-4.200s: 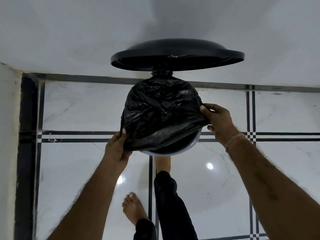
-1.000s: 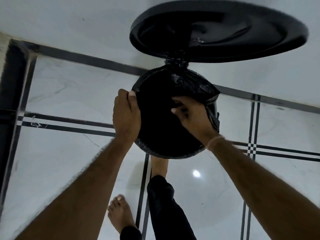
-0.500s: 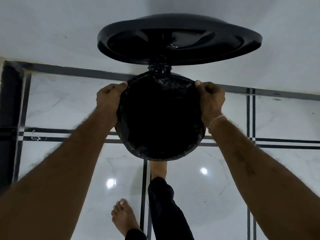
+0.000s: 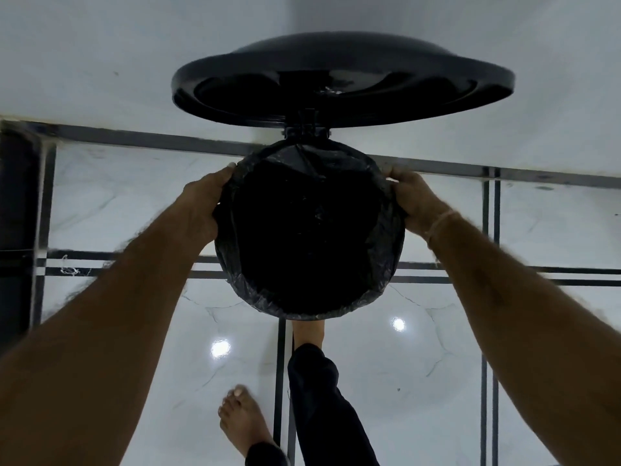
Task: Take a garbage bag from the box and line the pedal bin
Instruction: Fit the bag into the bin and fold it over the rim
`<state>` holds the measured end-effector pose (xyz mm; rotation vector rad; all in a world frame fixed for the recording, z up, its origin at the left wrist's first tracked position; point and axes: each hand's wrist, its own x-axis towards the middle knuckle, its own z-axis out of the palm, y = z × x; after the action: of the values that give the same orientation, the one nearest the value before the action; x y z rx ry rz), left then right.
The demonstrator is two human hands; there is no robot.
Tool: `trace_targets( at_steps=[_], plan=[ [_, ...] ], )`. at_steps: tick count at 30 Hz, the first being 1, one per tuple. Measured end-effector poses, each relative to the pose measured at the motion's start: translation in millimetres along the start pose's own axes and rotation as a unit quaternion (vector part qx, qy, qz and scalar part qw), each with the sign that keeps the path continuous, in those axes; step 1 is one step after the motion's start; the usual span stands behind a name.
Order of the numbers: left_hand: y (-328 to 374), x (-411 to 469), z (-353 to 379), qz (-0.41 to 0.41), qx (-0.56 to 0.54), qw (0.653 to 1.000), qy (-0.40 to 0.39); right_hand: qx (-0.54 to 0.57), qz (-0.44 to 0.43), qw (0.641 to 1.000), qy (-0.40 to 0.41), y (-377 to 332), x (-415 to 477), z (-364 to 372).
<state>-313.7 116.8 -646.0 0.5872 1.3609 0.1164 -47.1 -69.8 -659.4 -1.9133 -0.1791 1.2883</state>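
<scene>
I look straight down into the pedal bin, whose black round lid (image 4: 336, 79) stands raised at the far side. A black garbage bag (image 4: 386, 250) hangs inside the bin, its mouth folded over the whole rim, so the bin's body is hidden. My left hand (image 4: 201, 203) grips the bag's folded edge on the rim's left side. On the right side my right hand (image 4: 413, 200) holds the bag's edge the same way. One bare foot (image 4: 309, 331) is tucked under the bin's near side, where the pedal itself is out of sight.
The bin stands on glossy white marble floor with dark inlay lines (image 4: 484, 364), close to a white wall (image 4: 100, 62). My other bare foot (image 4: 242, 418) rests on the floor nearer to me. A dark strip (image 4: 16, 230) runs along the left edge.
Since four seconds ago the bunched bag has been pushed down and spread over the rim. In the last second both hands moved to opposite sides of the rim and slid slightly lower.
</scene>
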Motion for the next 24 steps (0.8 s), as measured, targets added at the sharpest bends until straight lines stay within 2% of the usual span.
trace_targets(
  at_steps=[4, 8, 14, 17, 20, 24],
  plan=[
    [-0.6, 1.8, -0.9, -0.014, -0.001, 0.999, 0.028, 0.061, -0.027, 0.997, -0.032, 6.7, -31.3, -10.0],
    [0.2, 6.8, -3.4, -0.022, 0.013, 0.999, 0.042, 0.062, -0.034, 0.997, -0.039, 8.3, -33.3, -15.4],
    [-0.4, 12.7, -7.6, -0.035, 0.027, 0.999, 0.006, 0.112, 0.076, 0.991, -0.022, -3.0, -3.5, -6.7],
    [-6.0, 12.7, -11.0, -0.016, 0.034, 0.999, -0.005, 0.062, 0.046, 0.997, -0.002, 1.3, -0.5, -5.2],
    [-11.4, 4.8, -14.3, 0.042, 0.051, 0.998, -0.01, 0.023, -0.001, 1.0, -0.007, 6.8, -12.8, -9.1],
    [-9.5, -8.4, -18.3, 0.058, 0.101, 0.991, -0.061, -0.023, -0.043, 0.999, -0.017, -5.5, -36.8, -9.0]
  ],
)
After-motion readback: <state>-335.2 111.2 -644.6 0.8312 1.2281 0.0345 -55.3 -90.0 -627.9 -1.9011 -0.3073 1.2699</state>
